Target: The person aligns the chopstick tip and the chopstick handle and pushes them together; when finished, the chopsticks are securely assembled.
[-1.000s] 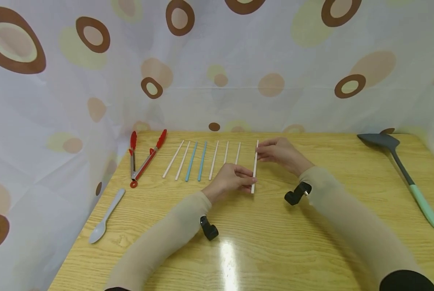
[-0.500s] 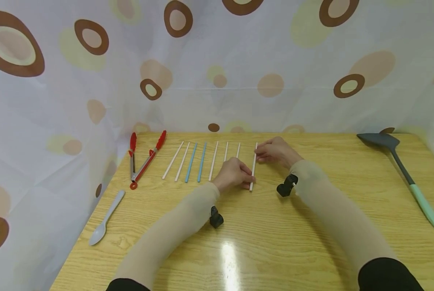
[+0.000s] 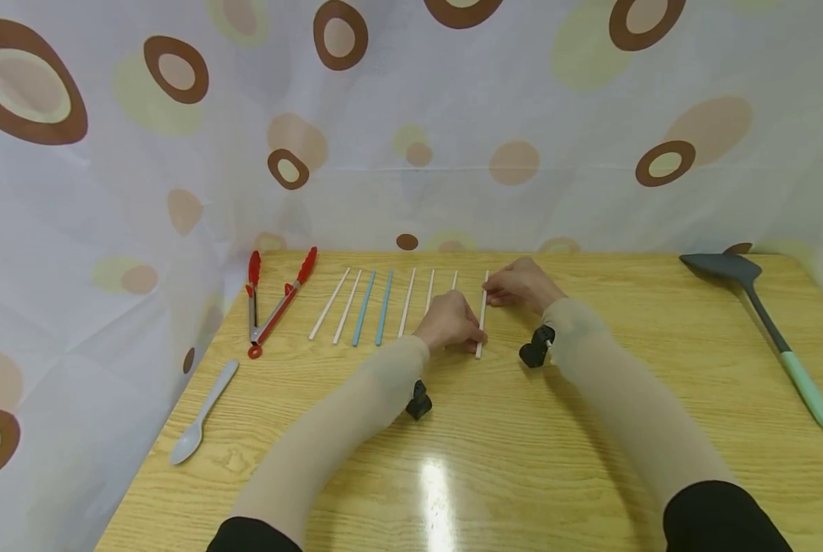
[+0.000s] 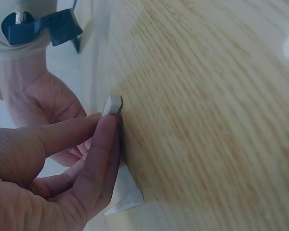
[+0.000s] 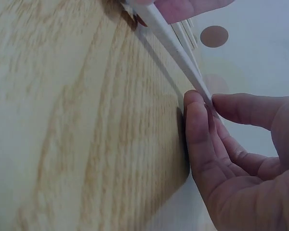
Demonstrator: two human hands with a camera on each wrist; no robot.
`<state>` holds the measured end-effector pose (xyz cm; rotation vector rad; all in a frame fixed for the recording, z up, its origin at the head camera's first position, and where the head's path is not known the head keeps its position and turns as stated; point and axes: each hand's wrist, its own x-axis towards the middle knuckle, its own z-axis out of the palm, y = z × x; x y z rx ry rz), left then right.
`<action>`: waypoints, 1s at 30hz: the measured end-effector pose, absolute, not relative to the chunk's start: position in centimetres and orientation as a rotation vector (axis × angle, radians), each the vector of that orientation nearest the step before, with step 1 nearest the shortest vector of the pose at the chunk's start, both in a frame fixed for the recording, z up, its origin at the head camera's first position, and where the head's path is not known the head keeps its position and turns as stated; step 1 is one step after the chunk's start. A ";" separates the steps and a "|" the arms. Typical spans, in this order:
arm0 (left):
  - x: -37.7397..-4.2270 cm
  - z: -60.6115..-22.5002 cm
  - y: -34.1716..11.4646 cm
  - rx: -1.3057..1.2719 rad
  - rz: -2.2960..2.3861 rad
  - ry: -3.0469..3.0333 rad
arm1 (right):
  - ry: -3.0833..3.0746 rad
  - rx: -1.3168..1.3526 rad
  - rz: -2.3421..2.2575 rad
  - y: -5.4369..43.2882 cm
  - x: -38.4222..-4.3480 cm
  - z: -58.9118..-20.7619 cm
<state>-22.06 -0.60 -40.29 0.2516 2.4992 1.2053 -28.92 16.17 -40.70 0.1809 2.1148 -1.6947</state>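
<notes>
Both hands hold one white chopstick (image 3: 483, 316) lengthwise, close over the wooden table. My left hand (image 3: 448, 320) pinches its near end between thumb and fingers; in the left wrist view the squared chopstick end (image 4: 113, 104) pokes out past the fingertips. At the far end my right hand (image 3: 524, 284) pinches it from the right, and the right wrist view shows the chopstick (image 5: 176, 53) slanting between thumb and fingers. To the left lies a row: two white chopsticks, two blue chopsticks (image 3: 384, 308), then three white chopsticks (image 3: 407, 303), the last partly hidden by my left hand.
Red-and-steel tongs (image 3: 273, 314) lie spread at the back left, with a pale grey spoon (image 3: 204, 410) in front. A dark spatula with a mint handle (image 3: 763, 307) lies on the right. A patterned cloth (image 3: 453, 192) hangs along the table's back edge.
The white chopstick has come down slightly toward the table, its near end shifting away from me. My left hand has moved a little forward and right; both forearms have shifted inward.
</notes>
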 end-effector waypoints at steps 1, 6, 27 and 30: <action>-22.1 -40.2 -0.5 0.258 1.185 2.516 | 2.124 0.180 -1.690 16.1 -28.9 -40.7; -22.0 -39.9 -0.2 0.285 1.088 2.577 | 2.187 0.176 -1.650 15.9 -28.7 -40.3; -22.5 -40.1 0.2 0.194 1.116 2.558 | 2.406 0.136 -1.497 15.4 -28.7 -40.3; -22.5 -40.1 0.2 0.205 1.113 2.561 | 2.426 0.135 -1.472 15.4 -28.8 -40.4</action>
